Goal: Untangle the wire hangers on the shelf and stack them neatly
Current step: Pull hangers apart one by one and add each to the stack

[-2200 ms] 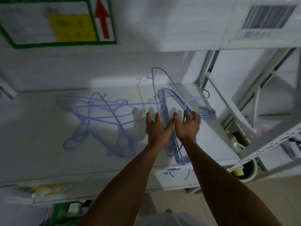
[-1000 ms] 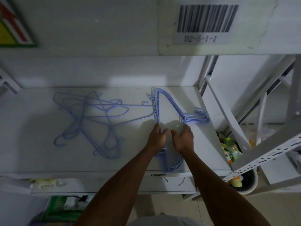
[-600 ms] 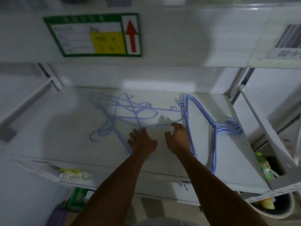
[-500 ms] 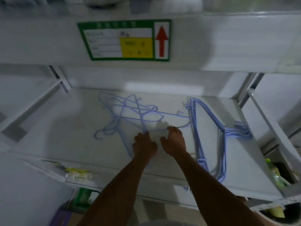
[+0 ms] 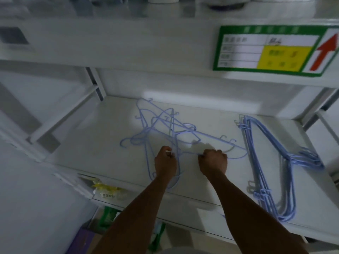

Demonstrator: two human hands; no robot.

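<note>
A tangle of several light-blue wire hangers (image 5: 165,125) lies on the white shelf (image 5: 91,153), left of centre. My left hand (image 5: 165,163) is closed around wires at the near side of the tangle. My right hand (image 5: 212,161) is closed on a hanger wire at the tangle's right edge. To the right lies a neat stack of blue hangers (image 5: 264,162), flat on the shelf, hooks pointing right and its near end reaching the shelf's front edge. Both hands are clear of that stack.
An upper shelf's front edge carries a green-bordered label with a red arrow (image 5: 275,50). White shelf posts (image 5: 95,83) stand at the back left and back right. A yellow packet (image 5: 106,189) and green packaging (image 5: 108,217) sit on lower levels at the front left.
My hands let go of the neat stack on the right and moved left to the tangle, where both have closed on wires. The view swung left.
</note>
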